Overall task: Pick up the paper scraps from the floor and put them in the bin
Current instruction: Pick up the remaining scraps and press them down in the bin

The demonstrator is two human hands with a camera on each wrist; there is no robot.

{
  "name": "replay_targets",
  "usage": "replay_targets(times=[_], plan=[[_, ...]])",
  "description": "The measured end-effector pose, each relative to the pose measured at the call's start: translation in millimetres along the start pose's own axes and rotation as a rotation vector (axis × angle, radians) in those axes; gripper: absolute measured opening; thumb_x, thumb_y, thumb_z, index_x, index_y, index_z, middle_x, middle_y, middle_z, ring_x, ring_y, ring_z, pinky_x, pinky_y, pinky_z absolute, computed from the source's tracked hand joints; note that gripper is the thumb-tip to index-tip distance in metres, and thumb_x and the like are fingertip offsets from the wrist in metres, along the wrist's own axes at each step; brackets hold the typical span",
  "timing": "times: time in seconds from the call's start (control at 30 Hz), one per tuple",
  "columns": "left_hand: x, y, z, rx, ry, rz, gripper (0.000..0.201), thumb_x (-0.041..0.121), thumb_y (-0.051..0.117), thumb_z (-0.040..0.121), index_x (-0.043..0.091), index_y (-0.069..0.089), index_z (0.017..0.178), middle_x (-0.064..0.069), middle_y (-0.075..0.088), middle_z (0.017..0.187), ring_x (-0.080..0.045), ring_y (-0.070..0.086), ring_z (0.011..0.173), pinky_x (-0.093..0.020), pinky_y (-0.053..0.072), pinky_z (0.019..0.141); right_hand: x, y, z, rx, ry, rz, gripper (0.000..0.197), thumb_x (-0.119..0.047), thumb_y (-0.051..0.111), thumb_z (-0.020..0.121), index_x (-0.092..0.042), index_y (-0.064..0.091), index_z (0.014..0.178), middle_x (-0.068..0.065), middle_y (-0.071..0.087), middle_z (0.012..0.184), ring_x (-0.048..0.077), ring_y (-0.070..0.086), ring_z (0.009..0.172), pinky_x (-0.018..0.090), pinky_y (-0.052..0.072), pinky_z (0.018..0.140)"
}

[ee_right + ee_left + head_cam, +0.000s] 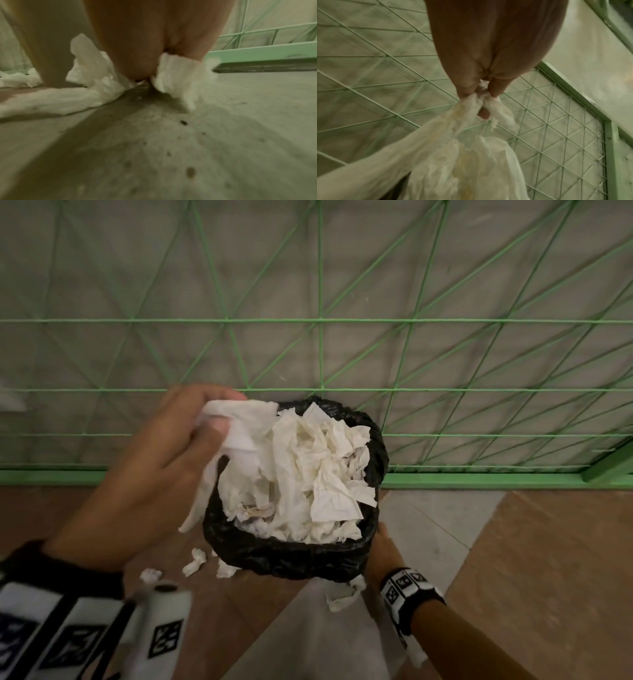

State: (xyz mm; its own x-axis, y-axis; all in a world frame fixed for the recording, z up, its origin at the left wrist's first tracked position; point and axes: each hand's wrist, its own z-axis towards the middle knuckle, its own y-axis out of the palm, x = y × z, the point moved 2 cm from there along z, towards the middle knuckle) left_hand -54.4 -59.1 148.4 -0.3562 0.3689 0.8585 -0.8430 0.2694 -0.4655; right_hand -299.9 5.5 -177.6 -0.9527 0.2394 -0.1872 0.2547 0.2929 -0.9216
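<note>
A small bin with a black liner (294,559) stands on the floor, heaped with crumpled white paper (318,474). My left hand (222,412) pinches a long white paper sheet (239,436) over the bin's left rim; the left wrist view shows the sheet (467,148) hanging from my fingers (496,86). My right hand (382,546) is low at the bin's right side, its fingers hidden behind the bin. In the right wrist view it grips a white scrap (173,73) just above the floor. Several small scraps (195,561) lie in front of the bin, and a larger one (342,594) below it.
A green wire fence panel (318,354) with a flat green base rail (479,481) runs right behind the bin. The floor has brown (548,577) and grey tiles (438,518). More white paper (51,100) lies on the floor left of my right hand.
</note>
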Motion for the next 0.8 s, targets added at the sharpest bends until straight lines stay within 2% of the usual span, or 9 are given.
replay_targets(times=[0.07,0.13,0.2,0.27,0.33,0.4,0.5,0.67,0.8], plan=[[2,6,4,0.024,0.047,-0.023,0.029,0.02,0.06,0.092,0.042,0.054,0.109,-0.001,0.066,0.106,-0.017,0.066,0.096,-0.043,0.054,0.086,7,-2,-5,0.016,-0.035,0.022,0.051,-0.032,0.049,0.088,-0.021,0.039,0.137,0.009,0.043,0.139,0.032,0.042,0.116,0.038,0.042,0.093],[-10,10,7,0.063,0.008,0.043,0.029,0.016,0.067,0.087,0.038,0.053,0.098,0.003,0.069,0.095,-0.015,0.067,0.093,-0.046,0.053,0.086,22,-32,-11,0.052,0.132,0.229,0.034,-0.013,0.05,0.089,-0.004,0.046,0.122,0.017,0.049,0.123,0.035,0.05,0.109,0.035,0.04,0.081],[-22,16,3,0.038,0.016,0.331,0.016,0.025,0.073,0.081,0.033,0.06,0.087,0.015,0.062,0.086,-0.012,0.059,0.092,-0.041,0.049,0.086,43,-75,-16,0.214,0.265,0.448,0.021,0.0,0.046,0.089,-0.001,0.047,0.11,0.023,0.055,0.108,0.039,0.057,0.104,0.032,0.036,0.073],[-33,30,-3,0.033,0.068,0.527,0.014,0.028,0.079,0.075,0.032,0.067,0.08,0.016,0.048,0.087,-0.013,0.045,0.092,-0.033,0.039,0.083,59,-119,-23,0.37,0.332,0.616,0.015,-0.006,0.045,0.094,-0.004,0.049,0.108,0.025,0.058,0.1,0.041,0.059,0.101,0.033,0.038,0.074],[-46,44,-2,-0.009,-0.012,0.537,0.016,0.014,0.078,0.074,0.026,0.069,0.077,0.008,0.043,0.088,-0.014,0.044,0.087,-0.026,0.037,0.077,56,-171,-34,0.504,0.249,0.702,0.009,-0.015,0.044,0.098,-0.009,0.049,0.099,0.018,0.056,0.089,0.034,0.059,0.088,0.032,0.04,0.071],[-51,60,0,-0.086,-0.073,0.551,0.02,0.001,0.064,0.077,0.021,0.065,0.071,0.003,0.049,0.085,-0.02,0.055,0.081,-0.032,0.045,0.071,38,-224,-49,0.592,0.144,0.779,0.013,-0.019,0.043,0.099,-0.007,0.049,0.098,0.013,0.054,0.082,0.025,0.053,0.073,0.027,0.042,0.058],[-53,76,3,-0.242,-0.127,0.54,0.018,0.004,0.05,0.08,0.011,0.065,0.073,-0.006,0.064,0.084,-0.027,0.063,0.085,-0.037,0.052,0.075,-10,-293,-69,0.624,-0.046,0.857,0.019,-0.023,0.042,0.1,-0.006,0.049,0.106,0.012,0.055,0.081,0.02,0.051,0.064,0.021,0.04,0.04],[-44,66,4,-0.401,-0.201,0.359,0.032,-0.003,0.044,0.083,0.015,0.07,0.091,-0.003,0.072,0.091,-0.02,0.067,0.089,-0.031,0.054,0.079,-92,-325,-67,0.571,-0.243,0.533,0.011,-0.02,0.042,0.1,-0.012,0.047,0.106,0.0,0.05,0.087,0.014,0.045,0.072,0.031,0.034,0.061],[-26,22,10,-0.246,-0.181,0.091,0.042,-0.014,0.044,0.082,0.019,0.069,0.091,0.001,0.072,0.087,-0.012,0.069,0.079,-0.021,0.054,0.071,-119,-278,-47,0.301,-0.218,0.271,0.035,-0.032,0.043,0.098,-0.011,0.041,0.126,0.013,0.045,0.124,0.031,0.046,0.113,0.038,0.039,0.097]])
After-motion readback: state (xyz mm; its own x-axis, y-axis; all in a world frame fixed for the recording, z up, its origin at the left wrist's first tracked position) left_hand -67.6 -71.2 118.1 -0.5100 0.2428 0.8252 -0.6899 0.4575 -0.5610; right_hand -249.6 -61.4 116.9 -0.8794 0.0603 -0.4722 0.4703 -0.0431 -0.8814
